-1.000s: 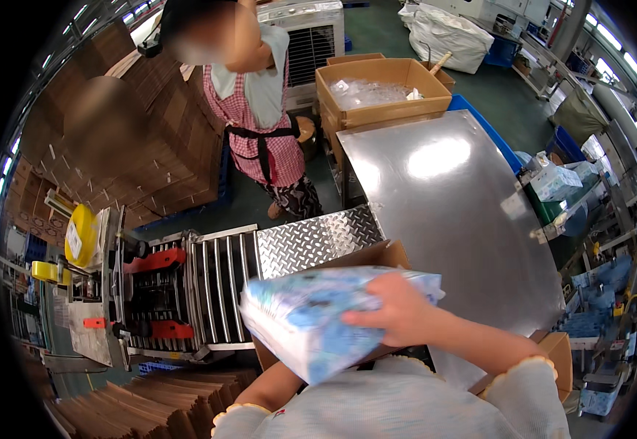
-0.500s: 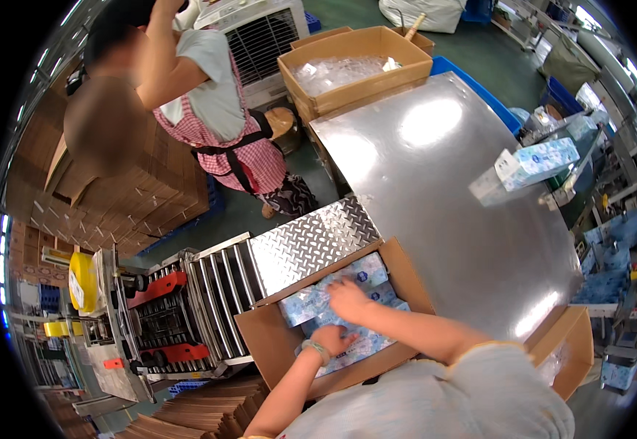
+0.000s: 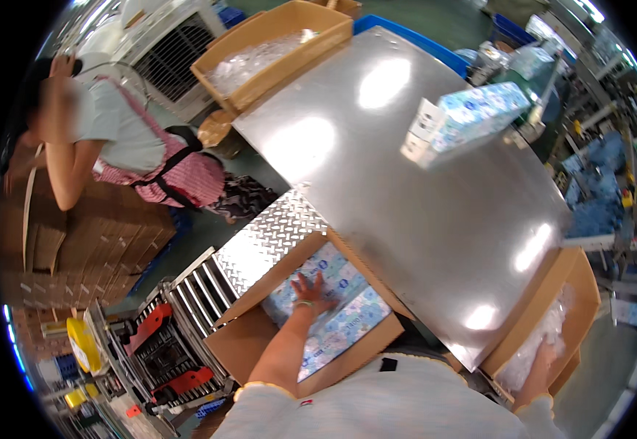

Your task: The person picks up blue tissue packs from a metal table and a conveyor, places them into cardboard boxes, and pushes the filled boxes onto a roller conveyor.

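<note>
My left hand, fingers spread, lies flat on blue-and-white floral packs inside an open cardboard carton. The packs lie side by side, and my forearm covers part of them. Off to the right, my right hand reaches into a second cardboard box among crumpled transparent plastic. Its fingers are partly lost in the plastic, so whether they grip any of it does not show.
A metal table adjoins the carton; a floral pack lies at its far right. Left are a treadplate and a taping machine with rollers. A box of plastic stands behind. A person stands by stacked cartons.
My right hand has left the packs and gone into the plastic-filled box at right. My left hand has moved up and spread over the packs. The view has turned; the other person appears farther left.
</note>
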The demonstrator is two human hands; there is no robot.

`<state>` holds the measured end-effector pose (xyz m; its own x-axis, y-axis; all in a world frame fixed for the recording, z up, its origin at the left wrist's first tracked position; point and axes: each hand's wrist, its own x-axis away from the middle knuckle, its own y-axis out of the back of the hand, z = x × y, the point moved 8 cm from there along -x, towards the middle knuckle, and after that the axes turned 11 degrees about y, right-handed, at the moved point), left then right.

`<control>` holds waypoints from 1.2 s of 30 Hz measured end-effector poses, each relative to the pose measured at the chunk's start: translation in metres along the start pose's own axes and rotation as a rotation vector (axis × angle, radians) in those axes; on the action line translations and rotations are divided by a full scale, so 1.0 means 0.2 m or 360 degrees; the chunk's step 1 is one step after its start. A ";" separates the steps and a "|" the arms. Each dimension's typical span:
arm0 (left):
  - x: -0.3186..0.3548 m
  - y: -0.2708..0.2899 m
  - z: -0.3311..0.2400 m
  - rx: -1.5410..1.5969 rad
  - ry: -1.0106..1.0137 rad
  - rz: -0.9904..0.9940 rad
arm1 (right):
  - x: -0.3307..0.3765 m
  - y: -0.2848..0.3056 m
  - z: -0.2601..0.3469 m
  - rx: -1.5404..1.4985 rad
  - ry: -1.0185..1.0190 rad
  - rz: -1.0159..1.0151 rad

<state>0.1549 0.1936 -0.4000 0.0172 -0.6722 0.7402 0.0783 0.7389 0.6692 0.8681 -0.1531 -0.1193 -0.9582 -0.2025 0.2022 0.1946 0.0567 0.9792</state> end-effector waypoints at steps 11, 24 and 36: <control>0.32 -0.09 0.56 0.0194 0.0174 0.0090 | 0.31 -0.41 -0.18 -0.0113 0.0383 -0.0268; 0.55 0.36 0.04 0.1046 -0.0777 -0.0492 | 0.36 -0.38 -0.44 -0.1007 0.0008 0.0560; 0.66 0.32 0.20 0.1249 -0.0745 -0.0382 | 0.40 -0.16 -0.19 -0.0369 0.0414 0.0364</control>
<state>0.1218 0.1549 -0.2571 -0.3277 -0.8495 0.4136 -0.6687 0.5178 0.5336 0.7932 -0.2085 -0.1333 -0.8059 -0.4519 0.3826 0.4666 -0.0871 0.8801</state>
